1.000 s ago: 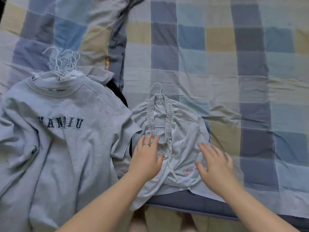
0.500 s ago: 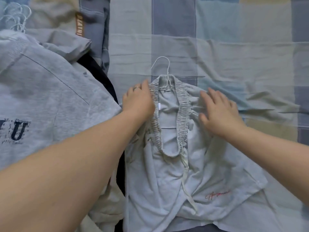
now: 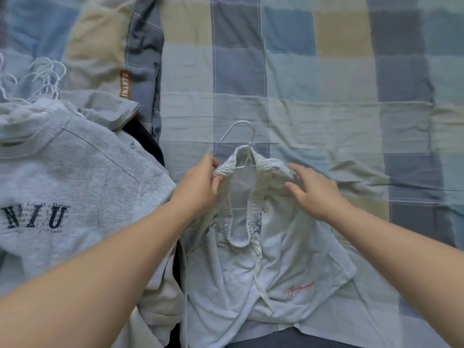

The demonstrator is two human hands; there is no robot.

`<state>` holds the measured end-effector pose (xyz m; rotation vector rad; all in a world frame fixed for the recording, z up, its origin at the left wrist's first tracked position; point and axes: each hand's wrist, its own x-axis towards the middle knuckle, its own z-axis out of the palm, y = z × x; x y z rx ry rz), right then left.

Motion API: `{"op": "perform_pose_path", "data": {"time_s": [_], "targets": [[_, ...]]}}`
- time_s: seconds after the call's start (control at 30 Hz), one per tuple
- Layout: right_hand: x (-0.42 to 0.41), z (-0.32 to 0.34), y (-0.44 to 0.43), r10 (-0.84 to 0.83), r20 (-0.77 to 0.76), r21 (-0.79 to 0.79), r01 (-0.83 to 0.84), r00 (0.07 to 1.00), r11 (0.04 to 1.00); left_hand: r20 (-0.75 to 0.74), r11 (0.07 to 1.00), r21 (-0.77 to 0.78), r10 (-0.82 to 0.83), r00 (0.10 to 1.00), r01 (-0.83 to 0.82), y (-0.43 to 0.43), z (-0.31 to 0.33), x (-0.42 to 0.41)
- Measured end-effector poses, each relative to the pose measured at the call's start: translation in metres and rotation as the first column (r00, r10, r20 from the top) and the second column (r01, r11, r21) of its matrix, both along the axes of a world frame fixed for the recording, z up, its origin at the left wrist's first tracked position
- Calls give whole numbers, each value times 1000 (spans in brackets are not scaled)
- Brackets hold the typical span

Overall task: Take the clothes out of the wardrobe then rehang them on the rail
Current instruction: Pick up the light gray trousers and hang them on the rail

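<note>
The left hand (image 3: 200, 183) pinched the left side of the gathered band (image 3: 227, 169) of a white top (image 3: 226, 285), thumb and fingers curled round the fabric just below centre frame. The right hand (image 3: 317, 195) lay on the top's right shoulder with bent fingers; whether it gripped the cloth could not be told. Between the hands, a white hanger (image 3: 242, 133) sat inside the band, its hook sticking out toward the top of the frame. The top lay flat on the bed's checked cover (image 3: 339, 84), with red script (image 3: 300, 288) at lower right. At left, touching it, lay a grey T-shirt (image 3: 82, 172) with dark letters. A bunch of white hooks (image 3: 44, 79) showed at upper left.
</note>
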<state>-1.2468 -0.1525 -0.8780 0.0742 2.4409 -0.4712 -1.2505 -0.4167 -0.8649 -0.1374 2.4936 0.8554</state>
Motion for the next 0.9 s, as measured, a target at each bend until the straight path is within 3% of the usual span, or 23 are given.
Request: {"op": "perform_pose_path", "data": {"time_s": [0.17, 0.5, 0.73, 0.9], "targets": [[45, 71, 22, -118, -42, -182, 108, 992, 977, 3, 997, 79, -13, 1000, 13, 14, 74, 47], [181, 272, 9, -357, -145, -185, 329, 923, 926, 87, 978, 201, -73, 994, 54, 20, 261, 125], [261, 392, -12, -604, -336, -251, 549, 723, 797, -145, 913, 301, -242, 959, 276, 22, 366, 150], [323, 452, -23, -762, -394, -351, 682, 514, 641, -298, 784, 350, -425, 855, 512, 45, 418, 157]]}}
